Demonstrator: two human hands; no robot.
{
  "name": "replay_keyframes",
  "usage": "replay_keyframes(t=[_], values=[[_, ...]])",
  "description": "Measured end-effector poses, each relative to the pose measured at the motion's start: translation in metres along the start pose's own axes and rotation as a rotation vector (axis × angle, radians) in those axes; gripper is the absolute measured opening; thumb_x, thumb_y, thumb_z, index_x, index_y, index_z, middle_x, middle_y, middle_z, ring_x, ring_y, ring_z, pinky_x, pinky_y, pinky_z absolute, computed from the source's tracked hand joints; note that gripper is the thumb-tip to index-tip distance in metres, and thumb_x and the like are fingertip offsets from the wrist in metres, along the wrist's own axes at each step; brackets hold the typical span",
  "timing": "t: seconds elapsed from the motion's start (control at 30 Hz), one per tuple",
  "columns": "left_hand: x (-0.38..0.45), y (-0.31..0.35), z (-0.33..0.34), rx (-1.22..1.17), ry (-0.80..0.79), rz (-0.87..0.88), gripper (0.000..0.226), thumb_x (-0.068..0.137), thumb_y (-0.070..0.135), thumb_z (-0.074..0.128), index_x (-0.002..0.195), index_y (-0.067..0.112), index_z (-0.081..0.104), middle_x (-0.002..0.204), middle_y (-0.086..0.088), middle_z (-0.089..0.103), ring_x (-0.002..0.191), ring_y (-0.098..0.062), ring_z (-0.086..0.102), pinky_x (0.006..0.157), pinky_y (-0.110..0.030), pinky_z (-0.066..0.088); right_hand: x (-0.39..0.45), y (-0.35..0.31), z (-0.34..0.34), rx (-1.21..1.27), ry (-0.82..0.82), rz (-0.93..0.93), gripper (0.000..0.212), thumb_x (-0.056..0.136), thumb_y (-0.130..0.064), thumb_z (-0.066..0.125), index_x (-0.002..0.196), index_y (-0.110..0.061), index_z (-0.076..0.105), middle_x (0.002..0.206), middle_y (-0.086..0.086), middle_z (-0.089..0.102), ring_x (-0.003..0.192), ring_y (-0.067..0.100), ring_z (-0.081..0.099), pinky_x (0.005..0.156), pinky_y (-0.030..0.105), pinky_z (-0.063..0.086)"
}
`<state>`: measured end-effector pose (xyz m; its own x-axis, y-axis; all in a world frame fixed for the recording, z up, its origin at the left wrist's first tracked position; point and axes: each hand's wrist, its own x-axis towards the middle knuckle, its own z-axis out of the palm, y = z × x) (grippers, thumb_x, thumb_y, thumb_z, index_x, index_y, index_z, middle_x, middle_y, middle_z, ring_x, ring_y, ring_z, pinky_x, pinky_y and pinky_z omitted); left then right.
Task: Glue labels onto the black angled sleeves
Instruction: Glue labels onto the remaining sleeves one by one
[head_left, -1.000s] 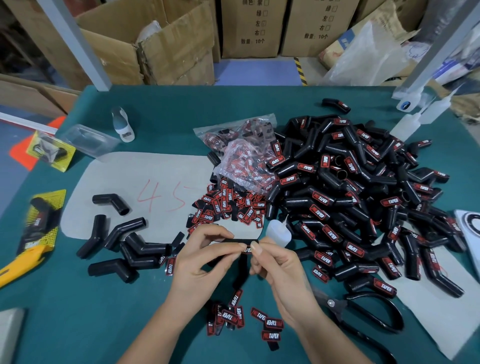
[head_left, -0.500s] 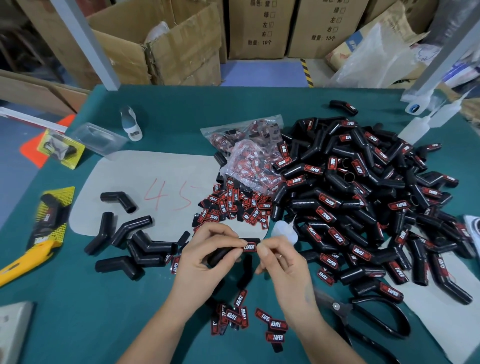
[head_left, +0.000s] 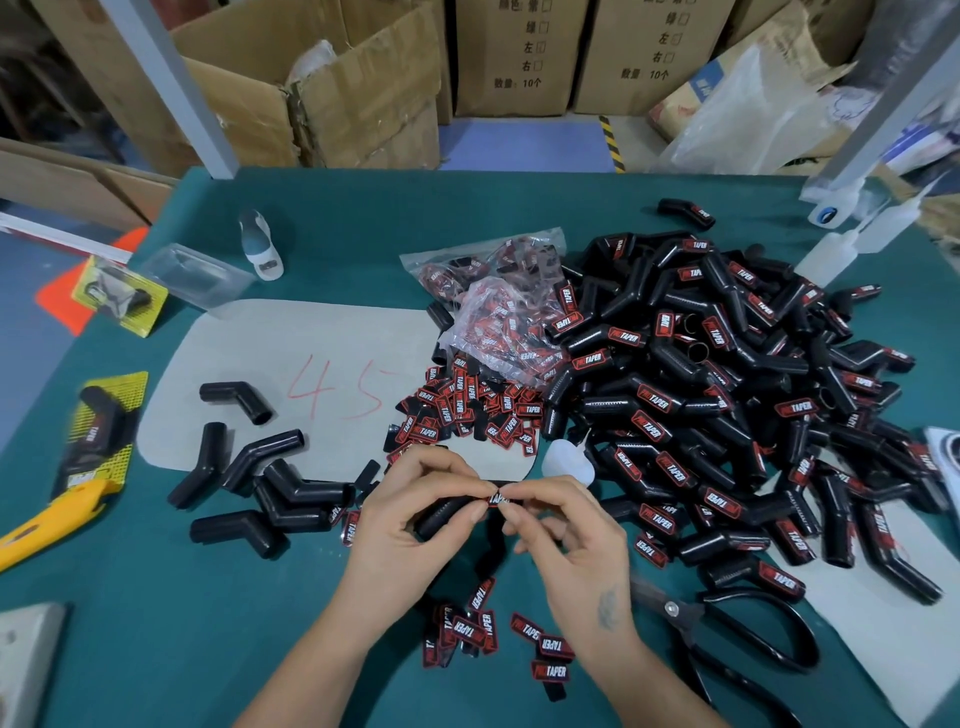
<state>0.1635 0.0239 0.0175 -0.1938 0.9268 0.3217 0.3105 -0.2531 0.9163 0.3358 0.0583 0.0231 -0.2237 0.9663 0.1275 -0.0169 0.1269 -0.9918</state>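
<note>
Gripping a black angled sleeve (head_left: 441, 512) with curled fingers, the left hand (head_left: 410, 514) holds it just above the green counter (head_left: 156, 623), on the near side of the grey mat (head_left: 291, 374) marked with a red "45". The right hand (head_left: 561, 535) meets it at the sleeve's upper end, where thumb and forefinger pinch a red-and-black label (head_left: 500, 498) against the sleeve; its other fingers curl loosely beneath.

Taking the grey mat as the landmark: on its near left corner and spilling onto the counter lie a few unlabelled sleeves (head_left: 270, 483). On its right edge sits a loose heap of labels (head_left: 467, 410), and just beyond that heap are clear bags of labels (head_left: 498, 312). Farther right of the mat rises a large pile of labelled sleeves (head_left: 727, 405), with a small white glue bottle (head_left: 566, 460) lying at the pile's near left foot, close to the mat's near right corner. Nearer the person than the mat, below the hands, a handful of scattered labels (head_left: 498, 634) lies on the counter. To the near right of the mat, past the hands, black scissors (head_left: 737, 634) rest flat. Left of the mat is a yellow utility knife (head_left: 57, 514) beside a yellow mesh pad (head_left: 111, 421). Beyond the mat's far left corner stand a clear plastic tray (head_left: 197, 273) and a small white-and-grey dispenser (head_left: 260, 247).
</note>
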Motion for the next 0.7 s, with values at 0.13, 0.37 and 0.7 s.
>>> replay_keyframes(t=[0.13, 0.37, 0.7], values=[[-0.0001, 0.0008, 0.0004, 0.006, 0.009, -0.001, 0.017, 0.092, 0.021, 0.074, 0.106, 0.028, 0.08, 0.109, 0.008, 0.065, 0.104, -0.022, 0.067, 0.094, -0.025, 0.05, 0.0008, 0.0012, -0.0009, 0.008, 0.017, 0.01, 0.014, 0.09, -0.031, 0.077, 0.1, -0.041, 0.08, 0.096, -0.004, 0.073, 0.079, 0.019, 0.074, 0.069, 0.023, 0.057], [0.0003, 0.0017, 0.0014, 0.016, 0.024, 0.0, 0.016, 0.091, 0.021, 0.075, 0.104, 0.029, 0.08, 0.109, 0.009, 0.066, 0.103, -0.021, 0.068, 0.093, -0.026, 0.051, 0.0022, 0.0018, -0.0014, 0.032, 0.019, 0.028, 0.013, 0.087, -0.032, 0.079, 0.097, -0.04, 0.08, 0.091, -0.002, 0.074, 0.076, 0.017, 0.073, 0.07, 0.022, 0.057], [0.0001, 0.0011, 0.0017, 0.009, 0.043, 0.003, 0.015, 0.09, 0.02, 0.077, 0.102, 0.028, 0.079, 0.108, 0.009, 0.067, 0.103, -0.022, 0.069, 0.093, -0.027, 0.052, 0.0011, 0.0048, -0.0033, 0.015, 0.022, 0.029, 0.012, 0.087, -0.034, 0.08, 0.098, -0.039, 0.08, 0.093, -0.002, 0.074, 0.078, 0.017, 0.074, 0.07, 0.022, 0.058]])
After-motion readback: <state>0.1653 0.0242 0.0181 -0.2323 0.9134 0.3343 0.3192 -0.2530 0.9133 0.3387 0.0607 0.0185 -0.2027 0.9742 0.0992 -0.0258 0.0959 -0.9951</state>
